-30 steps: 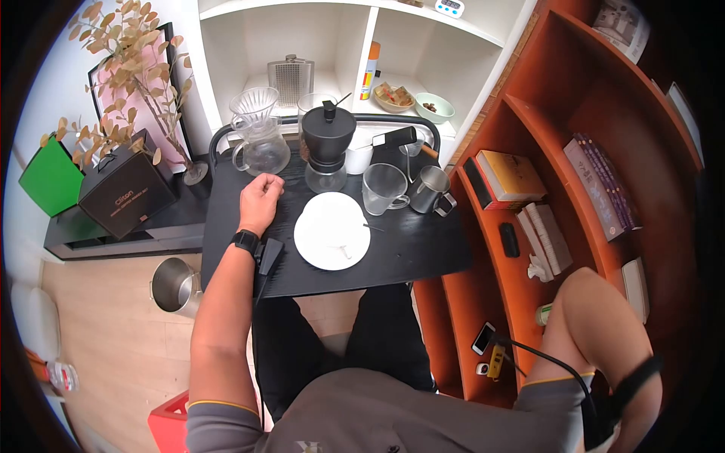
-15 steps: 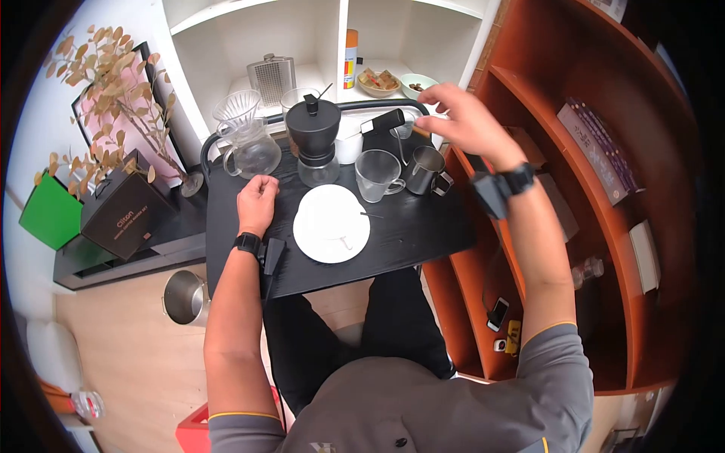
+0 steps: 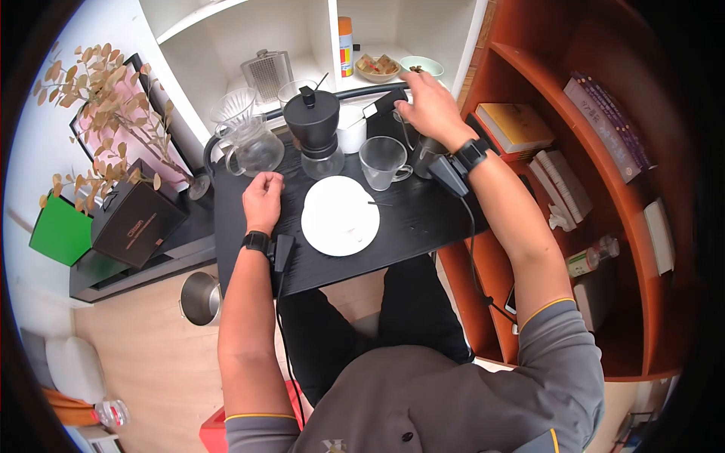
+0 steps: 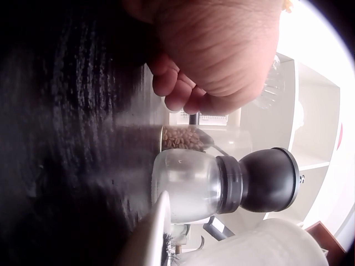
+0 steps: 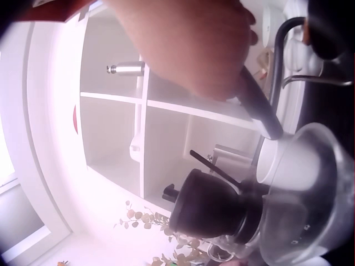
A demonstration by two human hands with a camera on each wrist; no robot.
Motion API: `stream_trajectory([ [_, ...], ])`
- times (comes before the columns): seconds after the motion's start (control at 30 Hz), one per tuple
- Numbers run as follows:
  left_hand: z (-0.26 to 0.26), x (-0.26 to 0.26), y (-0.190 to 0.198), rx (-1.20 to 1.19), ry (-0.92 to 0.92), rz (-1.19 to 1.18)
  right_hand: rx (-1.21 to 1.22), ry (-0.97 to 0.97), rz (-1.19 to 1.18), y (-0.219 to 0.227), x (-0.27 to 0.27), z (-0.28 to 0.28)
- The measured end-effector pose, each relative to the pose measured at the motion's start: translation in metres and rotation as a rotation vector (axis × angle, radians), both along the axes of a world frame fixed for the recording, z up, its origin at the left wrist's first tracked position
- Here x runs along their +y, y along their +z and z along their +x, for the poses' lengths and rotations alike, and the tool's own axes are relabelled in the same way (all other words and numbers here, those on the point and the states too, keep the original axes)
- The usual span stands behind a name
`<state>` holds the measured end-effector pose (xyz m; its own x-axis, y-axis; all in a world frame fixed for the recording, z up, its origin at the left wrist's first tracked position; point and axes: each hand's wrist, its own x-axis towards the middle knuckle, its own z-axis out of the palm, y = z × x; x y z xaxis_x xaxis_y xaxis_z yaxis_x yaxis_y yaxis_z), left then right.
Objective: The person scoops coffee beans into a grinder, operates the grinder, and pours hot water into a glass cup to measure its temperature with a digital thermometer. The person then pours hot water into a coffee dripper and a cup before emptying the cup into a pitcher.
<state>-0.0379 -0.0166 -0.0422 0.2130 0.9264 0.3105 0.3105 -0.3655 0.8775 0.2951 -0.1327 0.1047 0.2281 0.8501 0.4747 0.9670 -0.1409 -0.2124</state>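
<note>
In the head view my right hand (image 3: 436,113) is at the far end of a black handle (image 3: 387,103) with a white label, thumb and forefinger on either side of it. The handle slants over a white cup (image 3: 352,130); in the right wrist view my hand overlaps its upper end. Below that hand stand a steel pitcher (image 3: 425,157) and a clear glass mug (image 3: 383,161). My left hand (image 3: 263,198) rests loosely curled on the black table (image 3: 317,275), holding nothing, near a white plate (image 3: 340,217) and a coffee grinder (image 3: 313,128).
A glass coffee server (image 3: 260,153) with a ribbed dripper (image 3: 236,107) stands at the back left. Behind the grinder is a glass of coffee beans (image 4: 183,138). A raised black rail (image 3: 362,92) edges the table before white shelves (image 3: 306,38). Brown shelves (image 3: 521,72) flank the right side.
My right hand has come up from low at the right, past the brown shelves, and leftward to the black handle. My left hand stays resting on the table.
</note>
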Motion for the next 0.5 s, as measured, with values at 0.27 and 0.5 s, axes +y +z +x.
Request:
stream_trajectory([
  [0.27, 0.001, 0.002, -0.003, -0.021, -0.019, -0.02, 0.405, 0.322, 0.315, -0.022, -0.086, -0.049],
  [0.5, 0.002, 0.003, -0.005, -0.02, -0.011, -0.002, 0.317, 0.603, 0.183, -0.072, -0.113, -0.124],
])
